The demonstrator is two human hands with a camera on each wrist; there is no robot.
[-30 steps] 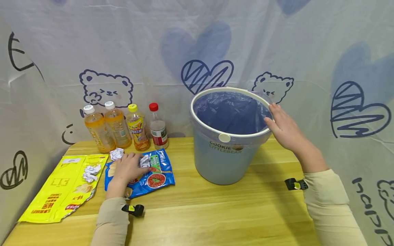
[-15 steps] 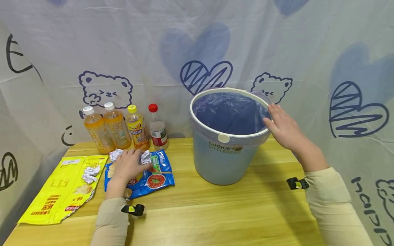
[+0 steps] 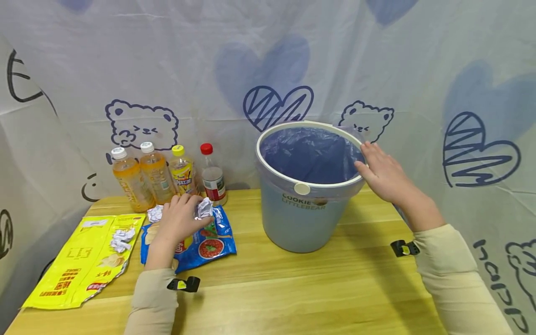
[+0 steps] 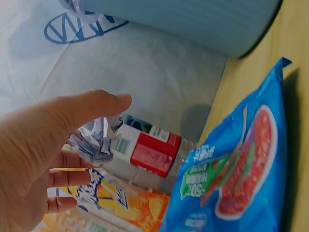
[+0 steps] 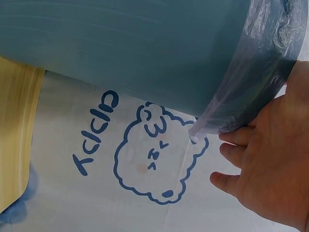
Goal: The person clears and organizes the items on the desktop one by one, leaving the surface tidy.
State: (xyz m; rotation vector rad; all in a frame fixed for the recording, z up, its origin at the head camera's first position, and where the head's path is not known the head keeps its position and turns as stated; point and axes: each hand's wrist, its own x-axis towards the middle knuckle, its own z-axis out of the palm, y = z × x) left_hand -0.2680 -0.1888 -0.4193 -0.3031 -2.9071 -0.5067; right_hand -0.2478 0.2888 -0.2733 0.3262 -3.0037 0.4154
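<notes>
My left hand (image 3: 181, 222) pinches a crumpled ball of white paper (image 3: 204, 208) between thumb and fingers. It is above a blue chip bag (image 3: 213, 246), which lies on the table. In the left wrist view, the paper ball (image 4: 99, 140) shows under my thumb, in front of the bottles. My right hand (image 3: 387, 174) rests against the right rim of a blue-grey trash can (image 3: 299, 228), its thumb over the rim and its fingers fairly straight. A thin plastic liner (image 5: 256, 82) folds over that rim near my fingertips.
Several drink bottles stand along the back, among them a red-capped one (image 3: 214, 179). A flattened yellow chip bag (image 3: 63, 270) lies at the left with crumpled paper (image 3: 122, 239) on it. Another paper ball (image 3: 155, 213) sits behind my left hand. A printed cloth (image 3: 209, 56) hangs behind the table.
My left hand has risen slightly off the blue chip bag, lifting the paper ball with it. My right hand has stayed at the trash can's rim. The head view has shifted a little.
</notes>
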